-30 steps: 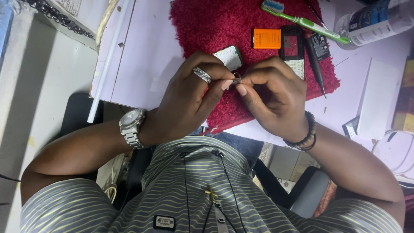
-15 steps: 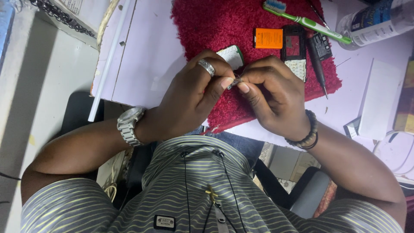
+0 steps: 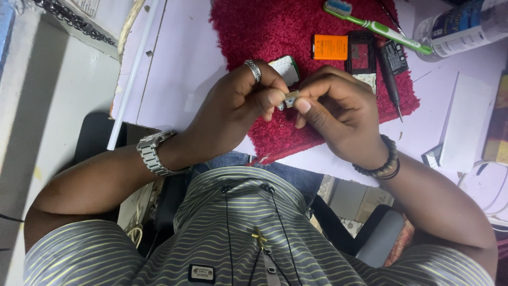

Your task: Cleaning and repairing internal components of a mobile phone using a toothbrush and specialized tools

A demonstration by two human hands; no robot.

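My left hand point(image 3: 233, 108), with a silver ring and a metal wristwatch, and my right hand point(image 3: 338, 114), with dark bead bracelets, meet over the near edge of a red fuzzy mat point(image 3: 296, 37). Both pinch a small metallic part point(image 3: 291, 97) between their fingertips. A small green-edged circuit board point(image 3: 286, 68) lies on the mat just behind the fingers, partly hidden by my left hand.
On the mat lie an orange battery point(image 3: 329, 46), a dark opened phone body point(image 3: 362, 53), a black part point(image 3: 394, 57), a thin screwdriver point(image 3: 392, 85) and a green-white toothbrush point(image 3: 378, 25). A plastic bottle point(image 3: 465, 26) and a white box point(image 3: 465, 127) sit at right.
Both hands have shifted slightly up and apart at the fingertips, turning the small part between them; the ring finger has moved up. The objects on the mat have not moved.
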